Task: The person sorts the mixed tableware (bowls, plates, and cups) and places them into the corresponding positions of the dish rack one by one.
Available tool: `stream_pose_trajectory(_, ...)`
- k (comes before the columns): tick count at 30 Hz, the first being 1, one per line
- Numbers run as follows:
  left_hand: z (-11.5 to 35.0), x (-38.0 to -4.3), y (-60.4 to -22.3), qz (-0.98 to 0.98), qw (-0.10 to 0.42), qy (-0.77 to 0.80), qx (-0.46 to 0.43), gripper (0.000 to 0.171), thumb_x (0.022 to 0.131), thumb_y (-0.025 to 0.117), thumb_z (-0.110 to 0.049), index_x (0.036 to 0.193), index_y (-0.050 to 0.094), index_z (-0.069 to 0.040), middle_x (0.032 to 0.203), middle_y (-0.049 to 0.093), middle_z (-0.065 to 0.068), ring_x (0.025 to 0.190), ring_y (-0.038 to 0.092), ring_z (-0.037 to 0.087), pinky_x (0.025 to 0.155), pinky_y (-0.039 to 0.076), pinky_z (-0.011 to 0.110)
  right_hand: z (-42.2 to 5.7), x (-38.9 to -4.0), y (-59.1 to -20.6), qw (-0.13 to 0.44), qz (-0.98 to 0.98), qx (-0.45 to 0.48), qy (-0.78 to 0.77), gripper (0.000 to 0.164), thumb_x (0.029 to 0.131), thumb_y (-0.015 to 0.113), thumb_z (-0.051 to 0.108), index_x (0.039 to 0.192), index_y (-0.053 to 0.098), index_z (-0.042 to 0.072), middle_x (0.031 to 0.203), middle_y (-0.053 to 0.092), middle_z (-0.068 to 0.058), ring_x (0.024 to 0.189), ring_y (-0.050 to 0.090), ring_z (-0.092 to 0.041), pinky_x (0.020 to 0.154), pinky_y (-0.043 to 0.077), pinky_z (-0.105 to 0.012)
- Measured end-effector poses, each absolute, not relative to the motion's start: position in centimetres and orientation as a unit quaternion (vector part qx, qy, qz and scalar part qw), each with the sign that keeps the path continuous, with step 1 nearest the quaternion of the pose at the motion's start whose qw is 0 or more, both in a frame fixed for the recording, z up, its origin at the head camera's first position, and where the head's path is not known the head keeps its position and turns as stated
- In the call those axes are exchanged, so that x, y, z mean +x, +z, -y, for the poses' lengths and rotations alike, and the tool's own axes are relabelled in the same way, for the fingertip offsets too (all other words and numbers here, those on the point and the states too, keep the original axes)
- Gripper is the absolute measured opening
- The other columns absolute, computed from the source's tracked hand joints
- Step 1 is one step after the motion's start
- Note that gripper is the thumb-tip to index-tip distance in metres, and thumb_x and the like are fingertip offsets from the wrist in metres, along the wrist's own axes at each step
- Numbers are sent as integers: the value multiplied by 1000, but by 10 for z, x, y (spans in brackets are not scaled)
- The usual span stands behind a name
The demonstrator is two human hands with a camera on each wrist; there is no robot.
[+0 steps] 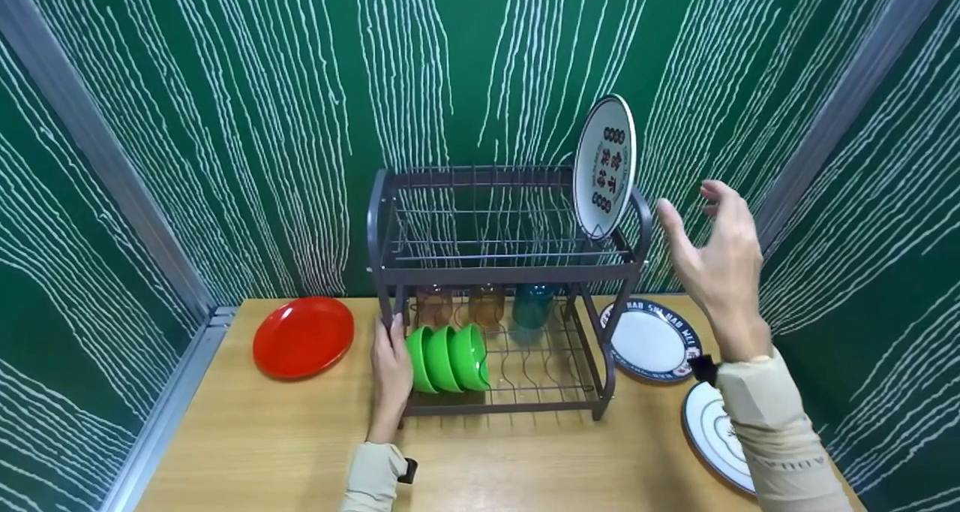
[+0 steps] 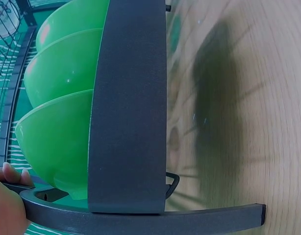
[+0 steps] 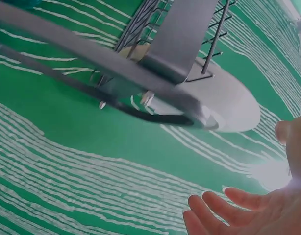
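Note:
My left hand (image 1: 391,369) grips the left front post of a dark two-tier dish rack (image 1: 510,274). Its fingertips (image 2: 13,174) wrap the frame in the left wrist view, beside the green bowls (image 2: 52,142). To the right of the upper tier, my right hand (image 1: 724,264) is raised in the air with thumb and fingers spread and nothing in them. Nearest to it, a white plate with dark writing (image 1: 604,168) stands on edge at the upper tier's right end. In the right wrist view this plate (image 3: 229,100) shows behind the rack's frame, apart from the fingers.
Three green bowls (image 1: 448,358) lean together on the lower tier, with two amber glasses (image 1: 487,307) and a blue glass (image 1: 532,307) behind. A red plate (image 1: 304,337) lies left; a blue-rimmed plate (image 1: 651,339) and a white plate (image 1: 712,429) lie right. Green walls (image 1: 240,121) enclose the table.

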State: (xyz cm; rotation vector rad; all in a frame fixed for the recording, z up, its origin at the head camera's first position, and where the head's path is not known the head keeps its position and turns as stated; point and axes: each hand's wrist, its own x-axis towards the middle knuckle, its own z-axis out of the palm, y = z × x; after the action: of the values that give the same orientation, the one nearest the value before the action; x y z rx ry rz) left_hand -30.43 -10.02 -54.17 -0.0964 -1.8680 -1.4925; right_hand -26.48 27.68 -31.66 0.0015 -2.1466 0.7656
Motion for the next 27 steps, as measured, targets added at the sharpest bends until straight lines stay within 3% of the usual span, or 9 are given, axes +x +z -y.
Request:
stream_pose_trajectory(6,101,-304,-542,733,361,-575,-34,15,101,46,-16,101,52,-3,78,52,12,72,48,19,63,41,31,-298,-252,-331,415,855,-12,311,64,89,60,48,139,43,13,137,48,-10,118,49,-29,92,41,-52)
stream_pose_trajectory(15,101,-303,-541,729,340,-592,-43,16,102,44,-18,101,51,-3,74,43,4,66,42,17,58,35,28,-332,-235,-365,389,863,-56,318,64,91,58,46,140,41,9,138,45,-15,123,43,-33,101,34,-54)
stream_pose_trajectory(27,102,-304,-541,723,345,-597,-45,15,101,45,-12,101,52,1,74,47,11,66,43,18,57,36,27,-374,-219,-417,329,875,-134,328,69,91,54,50,145,34,12,148,34,-13,135,31,-32,108,25,-56)
